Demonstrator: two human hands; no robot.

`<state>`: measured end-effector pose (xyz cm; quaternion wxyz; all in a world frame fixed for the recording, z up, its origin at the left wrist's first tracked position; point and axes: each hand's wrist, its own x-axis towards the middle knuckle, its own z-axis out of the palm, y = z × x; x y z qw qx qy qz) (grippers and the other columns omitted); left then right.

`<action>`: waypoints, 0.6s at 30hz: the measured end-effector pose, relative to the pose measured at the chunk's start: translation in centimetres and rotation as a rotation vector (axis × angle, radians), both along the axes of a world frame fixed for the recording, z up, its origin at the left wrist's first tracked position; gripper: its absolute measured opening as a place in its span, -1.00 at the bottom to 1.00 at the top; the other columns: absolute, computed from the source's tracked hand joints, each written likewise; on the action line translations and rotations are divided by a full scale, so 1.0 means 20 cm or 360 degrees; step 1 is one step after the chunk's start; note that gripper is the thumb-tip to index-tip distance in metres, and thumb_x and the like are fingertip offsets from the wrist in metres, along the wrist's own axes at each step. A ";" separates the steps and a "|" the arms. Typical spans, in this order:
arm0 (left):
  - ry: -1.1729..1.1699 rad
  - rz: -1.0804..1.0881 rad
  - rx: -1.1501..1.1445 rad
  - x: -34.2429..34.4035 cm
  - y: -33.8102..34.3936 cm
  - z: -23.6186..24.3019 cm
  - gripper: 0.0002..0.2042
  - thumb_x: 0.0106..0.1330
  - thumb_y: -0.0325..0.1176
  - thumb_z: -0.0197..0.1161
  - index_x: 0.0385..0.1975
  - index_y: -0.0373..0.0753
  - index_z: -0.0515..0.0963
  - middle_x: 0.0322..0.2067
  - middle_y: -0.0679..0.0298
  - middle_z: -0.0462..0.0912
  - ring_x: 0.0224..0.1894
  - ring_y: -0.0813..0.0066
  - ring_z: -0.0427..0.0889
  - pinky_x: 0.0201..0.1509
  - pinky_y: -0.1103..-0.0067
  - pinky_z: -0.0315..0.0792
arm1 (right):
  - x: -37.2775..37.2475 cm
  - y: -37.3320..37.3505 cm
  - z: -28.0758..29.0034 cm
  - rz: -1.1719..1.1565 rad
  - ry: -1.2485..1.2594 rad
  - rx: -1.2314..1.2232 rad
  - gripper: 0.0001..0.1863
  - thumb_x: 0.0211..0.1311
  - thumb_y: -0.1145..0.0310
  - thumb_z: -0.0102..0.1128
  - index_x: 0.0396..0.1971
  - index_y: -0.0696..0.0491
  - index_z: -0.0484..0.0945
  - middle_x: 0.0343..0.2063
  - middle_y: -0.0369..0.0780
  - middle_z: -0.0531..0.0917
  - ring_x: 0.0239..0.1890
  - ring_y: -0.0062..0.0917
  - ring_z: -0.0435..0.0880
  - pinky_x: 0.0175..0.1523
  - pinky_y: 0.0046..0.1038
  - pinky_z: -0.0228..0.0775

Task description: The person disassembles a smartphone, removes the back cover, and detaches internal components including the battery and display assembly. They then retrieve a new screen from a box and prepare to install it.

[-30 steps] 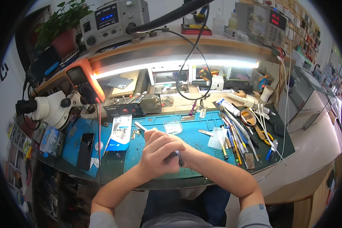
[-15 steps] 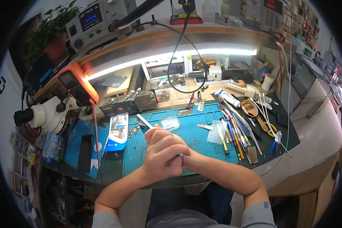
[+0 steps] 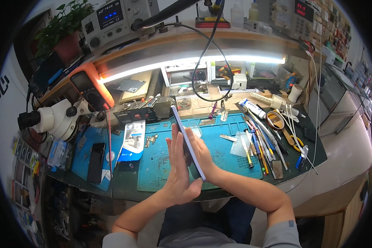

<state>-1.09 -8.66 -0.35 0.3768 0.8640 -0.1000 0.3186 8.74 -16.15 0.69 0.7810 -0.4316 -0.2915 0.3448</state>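
Above blue mat | phone edge-on, tilted | left hand flat on one face | right hand pressing the other

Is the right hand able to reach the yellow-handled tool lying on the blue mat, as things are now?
Probably not at once. The right hand and the left hand both press the phone, held on edge between them. The yellow-handled tool lies close to the right, with bare blue mat between; the hand must first let go.
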 end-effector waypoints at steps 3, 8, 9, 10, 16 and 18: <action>0.0110 -0.0126 -0.0203 0.00 -0.01 0.00 -0.01 0.38 0.12 -0.08 0.52 -0.35 -0.50 0.55 -0.09 -0.58 0.61 0.04 -0.34 0.58 0.22 -0.15 | 0.01 -0.01 -0.01 -0.0050 -0.0032 -0.0132 -0.40 0.64 -0.09 -0.25 0.41 -0.02 0.35 -0.38 -0.44 0.46 -0.46 -0.82 0.35 -0.42 -0.70 0.25; 0.0021 -0.0242 -0.0537 0.01 -0.04 0.00 0.02 -0.02 -0.48 -0.04 0.54 -0.32 -0.39 0.56 -0.12 -0.50 0.60 -0.12 -0.23 0.60 0.17 -0.20 | 0.01 -0.01 -0.03 0.0011 -0.0059 -0.0142 -0.41 0.64 -0.08 -0.25 0.41 -0.02 0.34 -0.38 -0.42 0.46 -0.44 -0.80 0.37 -0.37 -0.69 0.30; -0.0001 -0.0213 -0.0515 0.01 -0.03 0.00 0.02 -0.03 -0.50 -0.05 0.54 -0.31 -0.39 0.56 -0.10 -0.50 0.59 -0.12 -0.21 0.59 0.17 -0.13 | 0.00 0.00 -0.03 0.0026 -0.0025 -0.0150 -0.41 0.64 -0.08 -0.25 0.41 -0.02 0.34 -0.38 -0.42 0.45 -0.43 -0.80 0.38 -0.36 -0.69 0.31; -0.0024 -0.0183 -0.0493 0.01 -0.02 -0.01 0.02 -0.03 -0.52 -0.06 0.55 -0.29 -0.39 0.57 -0.08 -0.50 0.59 -0.11 -0.18 0.58 0.17 -0.06 | -0.01 0.01 -0.03 0.0022 -0.0025 -0.0138 -0.41 0.64 -0.08 -0.25 0.42 -0.01 0.33 -0.38 -0.41 0.45 -0.42 -0.79 0.38 -0.35 -0.69 0.32; 0.0004 -0.0059 -0.0671 0.02 0.00 -0.01 -0.06 0.30 -0.03 -0.01 0.56 -0.27 -0.35 0.58 0.11 -0.33 0.54 0.19 0.00 0.52 0.36 0.03 | -0.01 0.00 -0.04 0.0070 -0.0056 -0.0118 -0.38 0.64 -0.07 -0.25 0.44 0.05 0.30 -0.31 -0.36 0.48 -0.35 -0.73 0.43 -0.23 -0.64 0.37; -0.0012 0.0006 -0.0764 0.03 -0.01 0.04 -0.08 0.28 -0.10 -0.02 0.57 -0.26 -0.31 0.58 0.10 -0.27 0.53 0.21 0.03 0.52 0.38 0.02 | 0.01 0.00 -0.07 0.0074 -0.0210 -0.0123 -0.37 0.65 -0.05 -0.24 0.44 0.10 0.29 -0.19 -0.30 0.58 -0.25 -0.66 0.54 -0.11 -0.59 0.44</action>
